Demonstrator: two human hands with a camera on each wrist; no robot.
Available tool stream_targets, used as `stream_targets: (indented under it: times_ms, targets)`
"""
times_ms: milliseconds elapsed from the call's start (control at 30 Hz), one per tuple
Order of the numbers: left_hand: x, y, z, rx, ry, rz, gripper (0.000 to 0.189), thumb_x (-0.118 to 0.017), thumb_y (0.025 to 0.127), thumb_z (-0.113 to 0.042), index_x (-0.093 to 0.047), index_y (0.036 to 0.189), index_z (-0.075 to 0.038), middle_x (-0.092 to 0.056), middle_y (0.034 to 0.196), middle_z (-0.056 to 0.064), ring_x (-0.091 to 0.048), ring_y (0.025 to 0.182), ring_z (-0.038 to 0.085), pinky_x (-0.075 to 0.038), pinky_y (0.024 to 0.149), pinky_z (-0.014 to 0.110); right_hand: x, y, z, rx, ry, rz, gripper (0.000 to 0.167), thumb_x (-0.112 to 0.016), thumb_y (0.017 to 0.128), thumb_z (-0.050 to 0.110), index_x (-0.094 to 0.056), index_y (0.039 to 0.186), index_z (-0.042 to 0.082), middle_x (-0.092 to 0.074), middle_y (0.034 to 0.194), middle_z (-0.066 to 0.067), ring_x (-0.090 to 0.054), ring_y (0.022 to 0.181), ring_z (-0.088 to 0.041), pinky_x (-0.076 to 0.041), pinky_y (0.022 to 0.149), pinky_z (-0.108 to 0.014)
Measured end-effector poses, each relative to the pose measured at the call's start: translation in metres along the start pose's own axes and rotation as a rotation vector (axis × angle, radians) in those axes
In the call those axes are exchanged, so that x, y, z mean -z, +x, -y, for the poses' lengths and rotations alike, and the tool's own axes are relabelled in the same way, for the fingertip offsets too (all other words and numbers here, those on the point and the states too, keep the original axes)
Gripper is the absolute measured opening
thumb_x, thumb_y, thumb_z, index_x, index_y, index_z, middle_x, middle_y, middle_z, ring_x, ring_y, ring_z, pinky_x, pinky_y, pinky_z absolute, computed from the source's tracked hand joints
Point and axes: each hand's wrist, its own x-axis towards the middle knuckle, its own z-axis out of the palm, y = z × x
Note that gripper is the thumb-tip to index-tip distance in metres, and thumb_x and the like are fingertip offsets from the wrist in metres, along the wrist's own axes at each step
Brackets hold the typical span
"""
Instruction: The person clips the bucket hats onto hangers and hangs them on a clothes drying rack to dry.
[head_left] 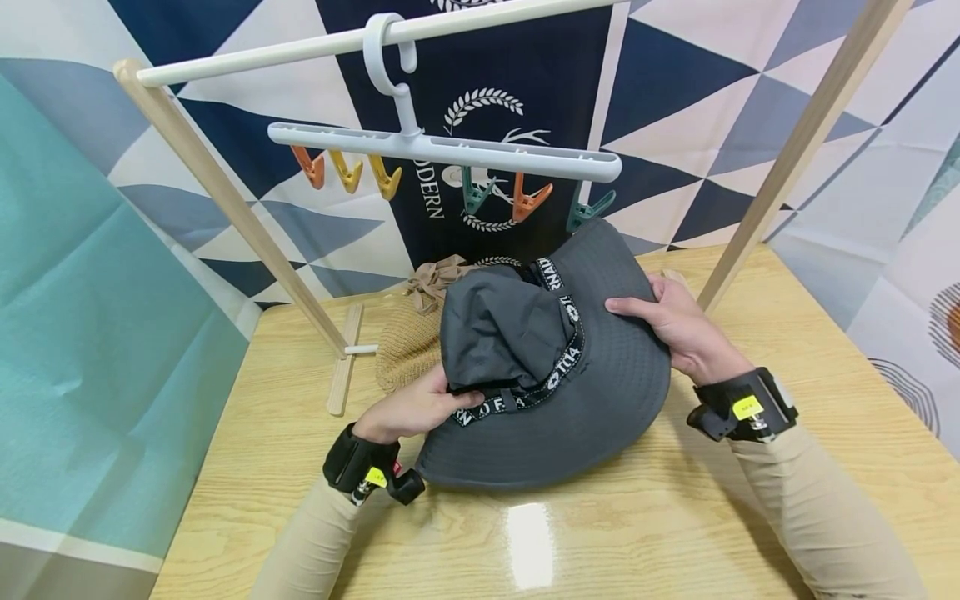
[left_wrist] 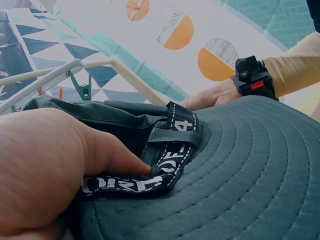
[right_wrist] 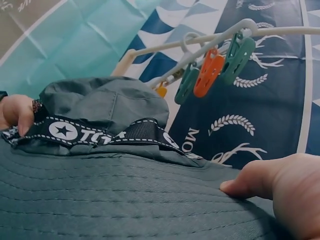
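Observation:
A dark grey bucket hat point(head_left: 592, 375) with a wide stitched brim and a black lettered band point(head_left: 567, 358) is held tilted between both hands, below a hanger. My left hand point(head_left: 420, 408) grips it where the crown meets the brim, thumb on the band; in the left wrist view the thumb point(left_wrist: 115, 155) presses there. On the brim's right side, my right hand point(head_left: 690, 333) pinches the edge, thumb on top and the other fingers mostly hidden beneath. The right wrist view shows that thumb point(right_wrist: 255, 180) lying on the brim.
A white hanger point(head_left: 450, 150) with several coloured clips, among them an orange clip point(head_left: 528, 198) and a green clip point(head_left: 588, 208), hangs from a white rod point(head_left: 300, 52) on wooden posts. Behind the grey hat, a tan woven hat point(head_left: 408, 342) with a bow sits on the wooden table point(head_left: 262, 483).

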Motion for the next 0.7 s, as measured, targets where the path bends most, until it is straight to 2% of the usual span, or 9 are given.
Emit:
stream_targets:
  times_ms: [167, 233, 333, 433, 500, 533, 700]
  targets:
    - [0.001, 0.0, -0.002, 0.055, -0.09, -0.038, 0.069, -0.067, 0.109, -0.014, -0.039, 0.172, -0.009, -0.039, 0.18, 0.016, -0.036, 0.168, 0.036, -0.028, 0.139, 0.056, -0.001, -0.003, 0.003, 0.042, 0.036, -0.008, 0.023, -0.066, 0.108, -0.002, -0.074, 0.122, 0.014, -0.085, 0.107, 0.001, -0.084, 0.087, -0.013, -0.068, 0.075, -0.029]
    - [0.002, 0.001, 0.001, 0.052, -0.118, -0.052, 0.075, -0.07, 0.108, -0.018, -0.034, 0.175, -0.016, -0.038, 0.181, 0.012, -0.038, 0.166, 0.033, -0.031, 0.138, 0.053, 0.0, -0.004, 0.004, 0.046, 0.066, -0.014, 0.022, -0.065, 0.108, -0.002, -0.073, 0.123, 0.013, -0.085, 0.107, 0.001, -0.084, 0.087, -0.013, -0.068, 0.076, -0.028]
    - [0.006, 0.002, 0.004, 0.002, -0.138, -0.069, 0.087, -0.073, 0.107, -0.019, -0.024, 0.179, -0.027, -0.028, 0.185, 0.004, -0.033, 0.168, 0.028, -0.03, 0.138, 0.05, 0.0, -0.005, 0.005, 0.056, 0.116, -0.027, 0.02, -0.064, 0.109, -0.001, -0.073, 0.121, 0.013, -0.086, 0.105, 0.001, -0.084, 0.087, -0.013, -0.068, 0.076, -0.028]
    - [0.009, 0.0, 0.003, -0.07, -0.131, -0.08, 0.1, -0.076, 0.106, -0.018, -0.013, 0.182, -0.034, -0.014, 0.191, -0.003, -0.017, 0.176, 0.024, -0.02, 0.142, 0.051, -0.001, -0.005, 0.005, 0.075, 0.169, -0.025, 0.019, -0.063, 0.11, -0.001, -0.074, 0.119, 0.011, -0.086, 0.103, -0.001, -0.085, 0.087, -0.014, -0.068, 0.076, -0.028]
    - [0.01, -0.002, -0.001, -0.101, -0.123, -0.083, 0.109, -0.077, 0.104, -0.017, -0.005, 0.183, -0.035, -0.002, 0.193, -0.006, -0.001, 0.179, 0.022, -0.008, 0.144, 0.056, -0.001, -0.005, 0.005, 0.087, 0.205, -0.016, 0.019, -0.062, 0.11, -0.001, -0.075, 0.119, 0.01, -0.086, 0.104, -0.002, -0.085, 0.088, -0.014, -0.068, 0.077, -0.028]
    - [0.01, -0.004, -0.004, -0.117, -0.119, -0.08, 0.111, -0.078, 0.103, -0.018, -0.002, 0.183, -0.033, 0.002, 0.193, -0.005, 0.004, 0.18, 0.023, -0.003, 0.144, 0.06, -0.001, -0.005, 0.005, 0.095, 0.222, -0.011, 0.02, -0.061, 0.111, -0.002, -0.075, 0.118, 0.01, -0.086, 0.103, -0.003, -0.085, 0.087, -0.015, -0.068, 0.076, -0.028]
    - [0.016, -0.005, -0.004, -0.093, -0.079, -0.092, 0.114, -0.084, 0.1, -0.025, -0.006, 0.183, -0.034, -0.004, 0.193, -0.004, -0.001, 0.18, 0.026, -0.006, 0.144, 0.063, -0.001, -0.003, 0.004, 0.109, 0.277, -0.019, 0.023, -0.058, 0.111, -0.003, -0.078, 0.111, 0.008, -0.086, 0.097, -0.005, -0.085, 0.082, -0.016, -0.068, 0.073, -0.028]
